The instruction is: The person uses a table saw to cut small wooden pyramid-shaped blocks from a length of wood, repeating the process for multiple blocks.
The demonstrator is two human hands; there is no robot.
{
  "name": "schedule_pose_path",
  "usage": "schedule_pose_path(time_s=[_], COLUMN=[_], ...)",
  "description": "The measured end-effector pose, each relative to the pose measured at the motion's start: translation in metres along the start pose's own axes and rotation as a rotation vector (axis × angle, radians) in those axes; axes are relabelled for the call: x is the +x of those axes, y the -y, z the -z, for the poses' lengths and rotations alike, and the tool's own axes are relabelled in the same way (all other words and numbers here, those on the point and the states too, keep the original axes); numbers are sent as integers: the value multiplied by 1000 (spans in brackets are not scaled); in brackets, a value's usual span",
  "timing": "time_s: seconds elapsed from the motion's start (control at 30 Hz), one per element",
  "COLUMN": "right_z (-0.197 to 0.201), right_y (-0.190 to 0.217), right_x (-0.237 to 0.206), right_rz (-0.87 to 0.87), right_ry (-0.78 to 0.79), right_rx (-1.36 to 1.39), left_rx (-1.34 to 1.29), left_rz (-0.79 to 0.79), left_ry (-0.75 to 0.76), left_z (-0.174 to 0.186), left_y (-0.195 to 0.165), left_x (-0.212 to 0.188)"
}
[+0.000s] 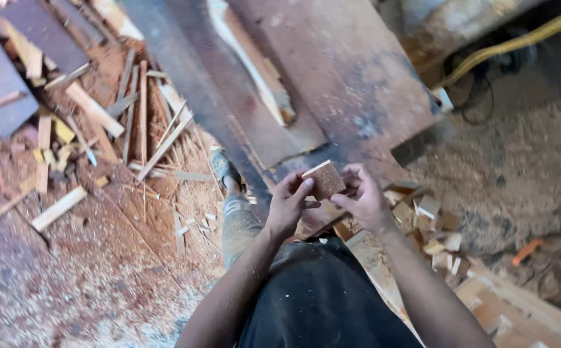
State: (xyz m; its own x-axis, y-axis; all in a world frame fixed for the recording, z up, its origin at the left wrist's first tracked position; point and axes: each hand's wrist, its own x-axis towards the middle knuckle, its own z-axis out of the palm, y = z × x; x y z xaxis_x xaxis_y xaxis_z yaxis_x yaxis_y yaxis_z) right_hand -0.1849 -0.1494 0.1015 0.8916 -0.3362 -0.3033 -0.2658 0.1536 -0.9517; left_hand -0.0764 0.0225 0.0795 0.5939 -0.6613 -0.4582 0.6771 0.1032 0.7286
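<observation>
Both hands, left [288, 205] and right [362, 198], grip a small wood block [324, 180] above offcuts [432, 222] and sawdust [164, 212].

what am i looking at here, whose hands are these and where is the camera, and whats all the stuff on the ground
There is no machine here. A person wears a camera on their head, so this single picture looks straight down over their own arms and body. The left hand and the right hand together hold a small flat wooden block up in front of the body, fingers on its edges. Beyond the hands lies a wide, dusty wooden board. The floor to the left is covered in reddish sawdust with loose thin wooden strips scattered over it. To the right of the hands sits a pile of small wood offcuts. A yellow hose or cable runs across the top right corner.
</observation>
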Motion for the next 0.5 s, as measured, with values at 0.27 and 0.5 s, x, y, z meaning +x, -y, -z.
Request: schedule_pose_path(time_s=[0.27,0.5], right_z=[-47,-88], right_y=[85,73], right_x=[81,158], right_rz=[-190,-55], right_ry=[354,267], right_rx=[-557,-1130], left_rx=[-245,118], left_rz=[29,-202], left_ry=[6,-541], left_z=[67,81], left_y=[-6,23], left_x=[32,82])
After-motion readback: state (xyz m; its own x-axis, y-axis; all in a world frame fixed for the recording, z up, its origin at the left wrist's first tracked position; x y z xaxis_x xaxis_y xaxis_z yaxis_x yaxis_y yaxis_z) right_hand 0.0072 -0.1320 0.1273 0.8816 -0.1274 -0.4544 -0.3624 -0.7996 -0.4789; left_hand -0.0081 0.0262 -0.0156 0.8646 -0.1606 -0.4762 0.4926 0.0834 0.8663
